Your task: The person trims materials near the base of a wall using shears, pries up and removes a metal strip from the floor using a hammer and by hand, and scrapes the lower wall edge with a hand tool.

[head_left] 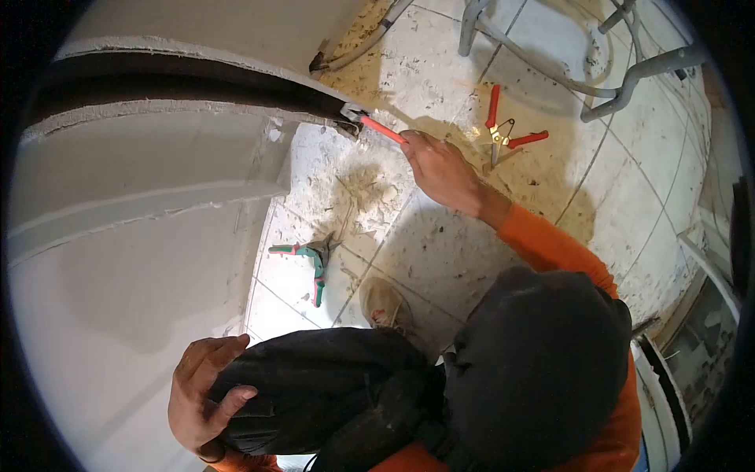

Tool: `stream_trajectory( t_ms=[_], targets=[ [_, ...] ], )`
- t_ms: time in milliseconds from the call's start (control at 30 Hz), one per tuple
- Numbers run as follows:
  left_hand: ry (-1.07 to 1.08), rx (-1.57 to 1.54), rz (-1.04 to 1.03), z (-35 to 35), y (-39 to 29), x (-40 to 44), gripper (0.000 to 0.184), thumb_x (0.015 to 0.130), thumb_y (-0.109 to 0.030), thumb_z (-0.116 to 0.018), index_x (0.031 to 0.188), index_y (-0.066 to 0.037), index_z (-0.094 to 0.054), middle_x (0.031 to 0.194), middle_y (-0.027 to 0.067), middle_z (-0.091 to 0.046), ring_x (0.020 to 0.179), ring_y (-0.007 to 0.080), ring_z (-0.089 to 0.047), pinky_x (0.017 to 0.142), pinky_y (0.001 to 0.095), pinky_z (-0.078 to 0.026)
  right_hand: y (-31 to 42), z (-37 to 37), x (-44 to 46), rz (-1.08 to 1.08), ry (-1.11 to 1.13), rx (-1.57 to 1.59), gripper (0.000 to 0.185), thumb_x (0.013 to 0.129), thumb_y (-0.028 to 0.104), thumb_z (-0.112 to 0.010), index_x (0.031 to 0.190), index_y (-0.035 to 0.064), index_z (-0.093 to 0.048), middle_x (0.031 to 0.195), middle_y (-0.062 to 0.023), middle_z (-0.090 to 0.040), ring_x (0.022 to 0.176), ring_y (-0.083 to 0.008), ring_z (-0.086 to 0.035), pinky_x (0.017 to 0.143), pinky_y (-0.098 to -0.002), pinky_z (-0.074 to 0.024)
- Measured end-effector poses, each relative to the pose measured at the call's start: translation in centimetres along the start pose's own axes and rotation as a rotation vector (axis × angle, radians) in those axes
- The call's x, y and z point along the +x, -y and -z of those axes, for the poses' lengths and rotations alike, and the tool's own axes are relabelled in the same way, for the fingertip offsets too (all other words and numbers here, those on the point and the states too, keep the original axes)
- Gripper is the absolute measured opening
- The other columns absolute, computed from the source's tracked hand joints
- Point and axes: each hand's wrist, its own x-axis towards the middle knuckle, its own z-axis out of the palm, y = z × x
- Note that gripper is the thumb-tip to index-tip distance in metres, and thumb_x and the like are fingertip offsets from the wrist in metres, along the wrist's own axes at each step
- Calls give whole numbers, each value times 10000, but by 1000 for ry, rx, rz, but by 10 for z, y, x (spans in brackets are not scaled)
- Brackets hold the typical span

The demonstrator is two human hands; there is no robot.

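My right hand (pixel 444 169) is closed around the red handle of a red-handled tool (pixel 381 129). Its grey metal head is at the end of a long dark gap (pixel 197 82) in the white wall panel; whether it is pincers or a hammer I cannot tell. My left hand (pixel 206 385) rests on my bent knee in black trousers (pixel 314 377), fingers apart and holding nothing. On the floor below the gap lie green-handled snips (pixel 314 258) with opened handles. Red-handled snips (pixel 499 135), also spread, lie beyond my right wrist.
White floor tiles (pixel 425 244) are strewn with dust and crumbs of debris. Grey metal tube legs (pixel 543 75) stand at the upper right. A pipe or hose (pixel 366 47) runs along the wall's far corner. My shoe (pixel 385 303) is beside the green snips.
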Motion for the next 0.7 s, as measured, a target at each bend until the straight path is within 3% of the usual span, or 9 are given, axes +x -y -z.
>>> stream_trajectory(
  t_ms=[200, 300, 400, 500, 600, 700],
  targets=[
    [30, -10, -21, 4, 7, -1, 624, 874, -373, -827, 1325, 33, -681, 1196, 207, -725, 1060, 381, -676, 943, 447, -529, 19, -11, 25, 88, -73, -35, 229, 1089, 156, -478, 1129, -47, -577, 982, -291, -704, 807, -506, -700, 709, -583, -558],
    [28, -2, -1, 4, 9, -4, 620, 880, -367, -827, 1329, 34, -677, 1195, 205, -727, 1060, 382, -676, 947, 448, -527, -1, -31, 37, 0, 150, -182, 246, 1102, 145, -478, 1191, -53, -595, 866, -269, -690, 761, -471, -699, 657, -564, -535],
    [38, 20, 6, 6, 10, -7, 611, 881, -360, -831, 1322, 34, -678, 1191, 201, -728, 1058, 382, -677, 947, 448, -525, 7, -8, 47, 57, 155, -183, 232, 1083, 107, -484, 1152, -81, -602, 820, -270, -689, 731, -458, -709, 650, -561, -549],
    [55, 30, -25, 6, 13, -7, 603, 881, -352, -835, 1316, 34, -678, 1190, 196, -730, 1058, 382, -677, 951, 446, -524, 2, -15, 34, 166, -47, -171, 226, 1070, 84, -487, 1153, -91, -604, 818, -282, -691, 708, -453, -708, 648, -548, -561],
    [55, 30, -31, 7, 10, -3, 602, 884, -353, -833, 1318, 33, -674, 1187, 192, -731, 1060, 383, -678, 954, 445, -524, -4, -14, 36, 21, 158, -248, 216, 1071, 94, -499, 1173, -64, -606, 819, -269, -697, 709, -451, -705, 644, -538, -561],
    [66, 34, -54, 8, 13, -5, 605, 886, -360, -831, 1319, 31, -672, 1184, 190, -733, 1063, 384, -679, 948, 448, -524, 4, -9, 27, 113, 39, -196, 211, 1074, 106, -510, 1186, -41, -611, 804, -254, -697, 711, -452, -702, 638, -536, -562]
  ],
)
